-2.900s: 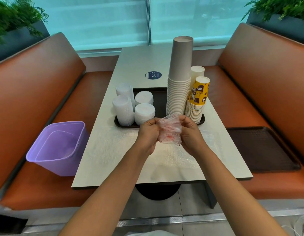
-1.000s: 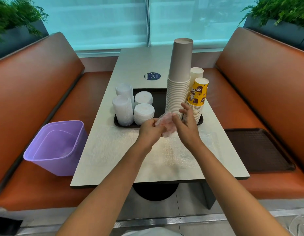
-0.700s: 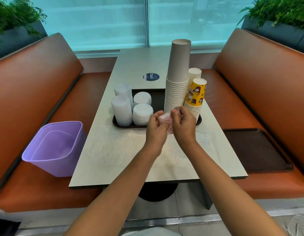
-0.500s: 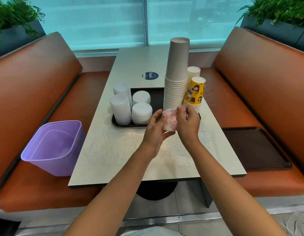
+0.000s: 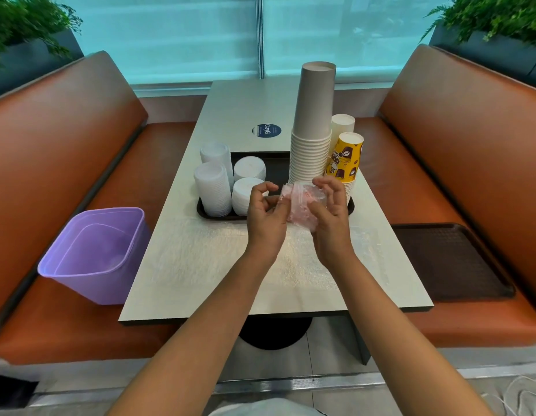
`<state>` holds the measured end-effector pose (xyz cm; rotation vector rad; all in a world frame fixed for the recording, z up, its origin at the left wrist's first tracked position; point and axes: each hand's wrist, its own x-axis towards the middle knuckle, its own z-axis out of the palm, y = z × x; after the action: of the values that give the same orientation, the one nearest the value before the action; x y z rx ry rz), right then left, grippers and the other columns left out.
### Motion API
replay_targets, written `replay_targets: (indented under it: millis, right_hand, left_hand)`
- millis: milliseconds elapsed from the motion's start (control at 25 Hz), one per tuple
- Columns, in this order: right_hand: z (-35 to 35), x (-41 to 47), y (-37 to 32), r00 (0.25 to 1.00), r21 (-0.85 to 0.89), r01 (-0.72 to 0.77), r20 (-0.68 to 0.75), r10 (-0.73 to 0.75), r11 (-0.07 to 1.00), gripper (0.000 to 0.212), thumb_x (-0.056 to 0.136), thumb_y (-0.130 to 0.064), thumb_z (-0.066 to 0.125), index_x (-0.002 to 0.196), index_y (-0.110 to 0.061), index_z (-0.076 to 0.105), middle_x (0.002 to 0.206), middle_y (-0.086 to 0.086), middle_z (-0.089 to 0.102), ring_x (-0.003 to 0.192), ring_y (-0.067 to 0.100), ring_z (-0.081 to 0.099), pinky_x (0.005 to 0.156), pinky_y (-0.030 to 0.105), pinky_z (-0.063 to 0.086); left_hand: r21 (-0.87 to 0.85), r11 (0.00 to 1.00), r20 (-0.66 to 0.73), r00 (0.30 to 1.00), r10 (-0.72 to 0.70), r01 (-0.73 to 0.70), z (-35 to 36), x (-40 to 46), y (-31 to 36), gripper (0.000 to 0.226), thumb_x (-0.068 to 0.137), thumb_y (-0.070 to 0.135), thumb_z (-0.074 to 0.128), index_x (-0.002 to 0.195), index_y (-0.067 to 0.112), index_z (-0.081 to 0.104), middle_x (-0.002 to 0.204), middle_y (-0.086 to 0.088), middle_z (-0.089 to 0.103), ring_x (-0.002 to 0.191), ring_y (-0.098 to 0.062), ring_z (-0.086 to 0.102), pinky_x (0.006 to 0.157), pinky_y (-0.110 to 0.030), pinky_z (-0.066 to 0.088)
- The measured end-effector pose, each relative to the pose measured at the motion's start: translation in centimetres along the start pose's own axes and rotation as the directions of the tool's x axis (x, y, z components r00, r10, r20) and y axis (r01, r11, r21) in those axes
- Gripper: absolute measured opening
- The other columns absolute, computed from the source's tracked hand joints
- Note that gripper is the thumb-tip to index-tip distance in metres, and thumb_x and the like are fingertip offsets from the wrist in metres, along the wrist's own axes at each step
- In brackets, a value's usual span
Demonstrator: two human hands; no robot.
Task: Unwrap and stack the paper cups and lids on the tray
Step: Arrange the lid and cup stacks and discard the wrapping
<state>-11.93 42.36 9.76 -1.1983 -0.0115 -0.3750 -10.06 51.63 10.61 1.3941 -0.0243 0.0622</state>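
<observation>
Over the last few seconds the crumpled clear plastic wrapper with red print has gone from a loose sheet stretched between both hands to a tighter wad, so the unwrapping looks finished and what remains is probably disposal, perhaps into the lilac plastic bin on the orange bench. The right hand now cups and grips the wad from the right with curled fingers, while the left hand has loosened, its fingers curled beside the wrapper and only touching its left edge. Both hands hover above the grey worktop, just in front of the black tray, where the tall stack of grey paper cups, the yellow printed cups and the white lid stacks already stand.
</observation>
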Motion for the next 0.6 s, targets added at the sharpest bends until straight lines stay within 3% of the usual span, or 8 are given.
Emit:
replay_targets:
  millis: [120, 240, 280, 360, 440, 520, 600]
  right_hand:
    - [0.1, -0.1, 0.3, 1.0, -0.015, -0.028, -0.012, 0.028, 0.999, 0.036, 0.092, -0.002, 0.053, 0.084, -0.033, 0.069, 0.112, -0.001, 0.058, 0.113, 0.025, 0.055, 0.09, 0.044, 0.053]
    - [0.7, -0.3, 0.5, 0.988, -0.085, -0.03, -0.152, 0.016, 0.996, 0.023, 0.091, 0.001, 0.055, 0.097, -0.02, 0.063, 0.114, 0.01, 0.058, 0.11, 0.027, 0.057, 0.086, 0.035, 0.055]
    - [0.9, -0.5, 0.3, 0.984, -0.102, -0.021, -0.18, 0.002, 0.995, 0.022, 0.089, 0.001, 0.057, 0.102, -0.016, 0.059, 0.112, 0.006, 0.058, 0.105, 0.02, 0.058, 0.082, 0.027, 0.056]
    - [0.8, -0.5, -0.4, 0.978, -0.13, -0.001, -0.208, -0.026, 0.992, 0.032, 0.085, 0.003, 0.061, 0.109, -0.014, 0.05, 0.105, -0.006, 0.053, 0.094, 0.007, 0.056, 0.073, 0.018, 0.055]
    - [-0.3, 0.1, -1.3, 0.988, -0.168, -0.062, -0.151, 0.036, 0.984, 0.032, 0.087, 0.0, 0.06, 0.11, -0.018, 0.05, 0.104, -0.006, 0.052, 0.088, 0.006, 0.058, 0.065, 0.019, 0.055]
    - [-1.1, 0.9, -2.3, 0.985, -0.221, -0.173, -0.014, 0.174, 0.96, 0.019, 0.093, -0.01, 0.054, 0.108, -0.021, 0.054, 0.111, 0.004, 0.056, 0.088, 0.014, 0.063, 0.06, 0.027, 0.057]
    - [-1.3, 1.4, -2.6, 0.978, -0.285, -0.169, 0.073, 0.197, 0.943, 0.011, 0.095, -0.015, 0.052, 0.103, -0.022, 0.056, 0.113, 0.01, 0.056, 0.089, 0.023, 0.065, 0.058, 0.033, 0.058]
  left_hand:
    - [-0.028, 1.0, 0.012, 1.0, -0.006, 0.007, 0.0, 0.1, 0.0, 0.028, 0.092, -0.002, 0.053, 0.082, 0.024, 0.055, 0.083, 0.005, 0.061, 0.076, -0.01, 0.059, 0.063, -0.021, 0.051]
    - [-0.202, 0.974, 0.097, 0.992, -0.085, 0.103, 0.1, 0.1, 0.0, 0.016, 0.09, 0.005, 0.055, 0.086, 0.02, 0.058, 0.089, 0.0, 0.062, 0.083, -0.013, 0.059, 0.075, -0.026, 0.051]
    - [-0.199, 0.974, 0.147, 0.986, -0.082, 0.111, 0.1, -0.1, 0.1, 0.01, 0.088, 0.009, 0.06, 0.09, 0.019, 0.057, 0.091, -0.001, 0.062, 0.084, -0.012, 0.06, 0.076, -0.025, 0.052]
    - [-0.098, 0.993, 0.236, 0.971, -0.046, 0.071, -0.1, -0.3, 0.1, 0.021, 0.081, 0.008, 0.067, 0.095, 0.018, 0.054, 0.093, 0.002, 0.063, 0.082, -0.005, 0.064, 0.073, -0.02, 0.053]
    - [-0.032, 0.999, 0.274, 0.961, -0.029, 0.039, -0.6, 0.2, 0.7, 0.022, 0.082, 0.0, 0.065, 0.092, 0.016, 0.054, 0.097, 0.006, 0.063, 0.08, -0.002, 0.065, 0.07, -0.017, 0.054]
    - [0.032, 0.999, 0.301, 0.954, 0.001, -0.011, -1.2, 1.0, 1.4, 0.018, 0.085, -0.002, 0.061, 0.089, 0.015, 0.056, 0.106, 0.007, 0.06, 0.088, -0.005, 0.064, 0.074, -0.02, 0.055]
    - [0.097, 0.993, 0.323, 0.946, 0.038, -0.073, -1.6, 1.5, 2.1, 0.014, 0.089, -0.001, 0.057, 0.087, 0.012, 0.058, 0.113, 0.004, 0.058, 0.091, -0.004, 0.062, 0.077, -0.019, 0.055]
